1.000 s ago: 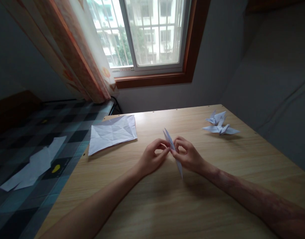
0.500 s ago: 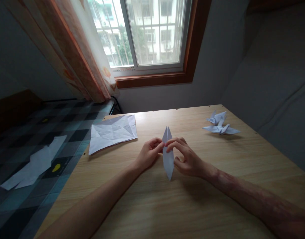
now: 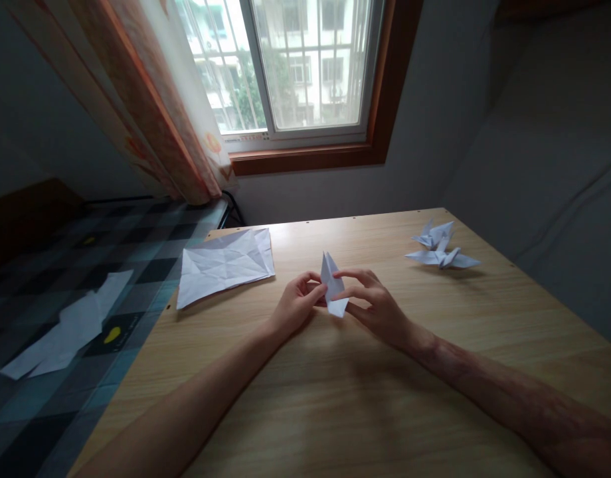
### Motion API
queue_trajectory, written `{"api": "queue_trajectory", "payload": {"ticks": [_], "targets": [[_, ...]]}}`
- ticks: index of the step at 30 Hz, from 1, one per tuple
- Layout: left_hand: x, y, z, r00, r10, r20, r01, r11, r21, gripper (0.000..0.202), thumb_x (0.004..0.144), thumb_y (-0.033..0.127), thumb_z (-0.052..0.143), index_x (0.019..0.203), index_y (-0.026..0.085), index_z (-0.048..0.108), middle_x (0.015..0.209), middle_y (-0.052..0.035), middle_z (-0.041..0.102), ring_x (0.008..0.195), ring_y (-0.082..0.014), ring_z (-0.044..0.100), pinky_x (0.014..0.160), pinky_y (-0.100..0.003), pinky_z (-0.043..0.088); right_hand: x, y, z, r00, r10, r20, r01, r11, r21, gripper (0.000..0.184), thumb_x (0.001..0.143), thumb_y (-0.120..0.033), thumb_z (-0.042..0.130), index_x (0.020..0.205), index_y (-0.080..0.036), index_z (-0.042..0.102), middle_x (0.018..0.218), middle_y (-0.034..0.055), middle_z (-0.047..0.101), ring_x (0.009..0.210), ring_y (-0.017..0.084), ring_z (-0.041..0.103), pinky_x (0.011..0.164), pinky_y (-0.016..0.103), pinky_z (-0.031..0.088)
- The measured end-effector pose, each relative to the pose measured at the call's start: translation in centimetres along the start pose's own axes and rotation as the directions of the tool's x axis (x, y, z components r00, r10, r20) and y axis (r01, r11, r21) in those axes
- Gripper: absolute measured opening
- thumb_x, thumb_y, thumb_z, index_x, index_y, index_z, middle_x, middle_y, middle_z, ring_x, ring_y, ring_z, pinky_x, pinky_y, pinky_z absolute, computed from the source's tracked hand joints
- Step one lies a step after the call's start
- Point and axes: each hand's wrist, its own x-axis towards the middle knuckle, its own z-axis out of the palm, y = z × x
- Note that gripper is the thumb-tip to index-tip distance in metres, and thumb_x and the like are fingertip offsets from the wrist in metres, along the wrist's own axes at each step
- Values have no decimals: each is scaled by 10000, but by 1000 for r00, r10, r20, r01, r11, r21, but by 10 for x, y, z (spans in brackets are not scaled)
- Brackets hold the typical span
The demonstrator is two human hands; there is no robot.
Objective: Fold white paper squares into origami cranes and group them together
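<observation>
Over the middle of the wooden table (image 3: pixel 335 398), both of my hands hold a small folded white paper piece (image 3: pixel 331 285). My left hand (image 3: pixel 296 307) pinches its left side with thumb and fingers closed. My right hand (image 3: pixel 378 307) grips the right side, index finger stretched over the top of the fold. The paper's upper point stands up; its lower end is tucked up into a short blunt shape.
A creased, unfolded white sheet (image 3: pixel 226 264) lies at the table's left. Two finished paper cranes (image 3: pixel 441 247) sit at the far right. A checked cloth with white paper scraps (image 3: pixel 66 332) covers the surface to the left. A curtain (image 3: pixel 161 99) and window (image 3: pixel 305 66) stand behind.
The long paper piece was turned upright between my hands, then its lower tip was folded up, so it now looks shorter. Both hands stayed at the table's middle.
</observation>
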Motion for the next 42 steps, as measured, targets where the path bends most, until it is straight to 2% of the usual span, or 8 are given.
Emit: {"api": "queue_trajectory", "payload": {"ticks": [6,9,14,17,20,26,32,42], "targets": [[-5,1,4,995,19,102,-23,999,45,464,893,522,893,1021,151,645,922,-107,843,851,-217,811,839,-323,618,3,-2,0,986,166,-14,-158,960,233,146,1049,-370,749,963,-256,778,1367,120,702,1362,308,628,1159,507,537],[-8,2,6,990,33,138,-43,997,72,440,932,524,858,1059,149,665,940,-111,838,888,-226,807,855,-324,606,1,-1,2,946,323,19,-310,891,333,243,1016,-476,779,967,-239,752,1418,135,672,1381,320,616,999,430,628],[-12,5,8,984,73,161,-96,985,142,459,996,571,763,1139,139,707,994,-114,821,937,-238,783,886,-337,598,-5,8,8,891,444,94,-439,792,424,343,971,-556,810,987,-225,721,1025,65,744,989,243,709,826,341,627],[-14,4,8,974,111,198,-158,959,237,458,1030,542,727,1226,129,706,1061,-128,809,981,-249,764,882,-330,583,-5,11,11,889,454,63,-434,791,431,366,928,-558,853,964,-231,693,948,35,703,921,225,673,786,320,605],[-12,1,7,969,137,204,-197,930,311,422,1072,530,659,1190,129,720,1079,-124,790,998,-245,740,889,-328,576,-5,11,11,894,445,56,-421,788,449,351,924,-533,864,987,-244,675,956,26,684,925,222,667,776,317,593],[-8,-2,4,974,136,180,-184,941,284,411,1085,545,606,1124,146,697,978,-72,741,881,-210,707,837,-321,577,-6,14,11,893,447,50,-414,774,480,290,1043,-535,716,1097,-255,661,1006,31,690,898,201,676,769,309,567],[-12,3,6,971,105,215,-189,888,420,408,1132,520,498,1174,157,679,972,-53,736,884,-206,679,849,-309,549,-7,16,13,901,434,20,-392,793,466,293,1002,-489,783,1075,-250,629,1014,29,689,910,199,686,766,300,566],[-20,8,10,967,77,242,-226,693,684,414,1149,480,425,1391,191,595,1237,-119,731,1127,-291,680,1042,-412,507,-10,13,14,901,433,32,-403,806,433,367,923,-491,876,1043,-257,620,938,9,656,889,201,665,674,268,533]]}}
